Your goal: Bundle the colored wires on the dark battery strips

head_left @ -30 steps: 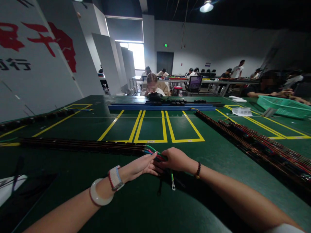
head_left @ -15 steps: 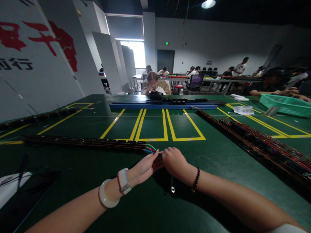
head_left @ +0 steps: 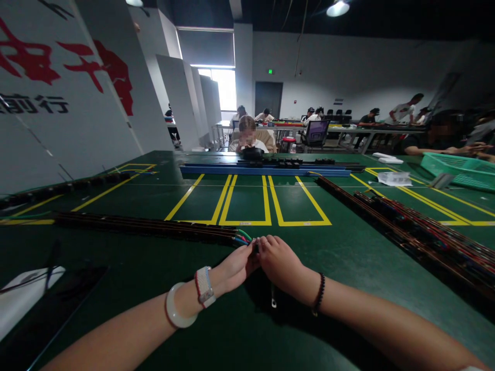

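Observation:
A long dark strip assembly [head_left: 147, 226] lies across the table in front of me. Green, blue and red wires [head_left: 243, 237] come out of its right end. My left hand [head_left: 235, 267] is closed with thumb and fingers pinching the wires near their ends. My right hand [head_left: 279, 264] is curled shut and touches the left fingertips; what its fingers pinch is hidden. A small metal tab with a hole [head_left: 274, 303] hangs below the right hand on a thin strip; where it is held cannot be seen.
Yellow tape outlines [head_left: 247, 223] mark the green table [head_left: 348, 247]. Long strip assemblies with wires [head_left: 425, 226] lie at right, and blue channels [head_left: 266, 169] across the back. A green basket [head_left: 456, 170] stands far right. A dark flat panel [head_left: 58, 309] is near left. A person [head_left: 247, 136] sits opposite.
My view has shifted slightly left, so the scene sits a little further right. Both hands stay together at the wire ends, the fingers slightly closer; the hanging tab has turned a little.

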### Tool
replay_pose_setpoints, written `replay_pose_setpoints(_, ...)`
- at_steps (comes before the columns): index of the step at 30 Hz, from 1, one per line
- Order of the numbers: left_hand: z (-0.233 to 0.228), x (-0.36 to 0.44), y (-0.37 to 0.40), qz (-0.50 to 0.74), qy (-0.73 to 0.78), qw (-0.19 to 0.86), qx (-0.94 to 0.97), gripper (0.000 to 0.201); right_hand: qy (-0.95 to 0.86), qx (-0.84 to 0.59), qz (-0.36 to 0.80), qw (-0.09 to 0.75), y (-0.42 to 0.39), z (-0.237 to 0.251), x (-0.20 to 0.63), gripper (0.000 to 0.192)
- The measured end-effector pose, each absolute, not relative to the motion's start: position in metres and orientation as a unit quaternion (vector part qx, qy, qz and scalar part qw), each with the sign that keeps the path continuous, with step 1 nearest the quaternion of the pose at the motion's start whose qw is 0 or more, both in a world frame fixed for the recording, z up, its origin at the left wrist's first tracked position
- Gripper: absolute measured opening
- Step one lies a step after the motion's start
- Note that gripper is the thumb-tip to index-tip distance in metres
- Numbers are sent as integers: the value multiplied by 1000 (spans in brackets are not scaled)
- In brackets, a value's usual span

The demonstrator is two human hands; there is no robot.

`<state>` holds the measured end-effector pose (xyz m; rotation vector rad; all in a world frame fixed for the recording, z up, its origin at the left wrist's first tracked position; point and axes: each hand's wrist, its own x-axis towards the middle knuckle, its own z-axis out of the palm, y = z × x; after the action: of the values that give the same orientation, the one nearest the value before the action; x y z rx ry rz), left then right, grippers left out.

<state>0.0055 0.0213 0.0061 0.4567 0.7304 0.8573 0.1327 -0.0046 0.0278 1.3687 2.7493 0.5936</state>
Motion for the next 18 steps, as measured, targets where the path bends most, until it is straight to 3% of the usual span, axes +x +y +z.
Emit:
replay_pose_setpoints(8,15,-1,19,378,318,842,217,17,891,446,40,-76,-8,80,150,21)
replay_pose_setpoints(13,18,-2,18,338,319,854,235,22,950,301,-67,-39,-2,94,173,24)
replay_pose_setpoints(18,19,1,19,328,331,852,241,27,960,246,-133,-29,5,95,180,15)
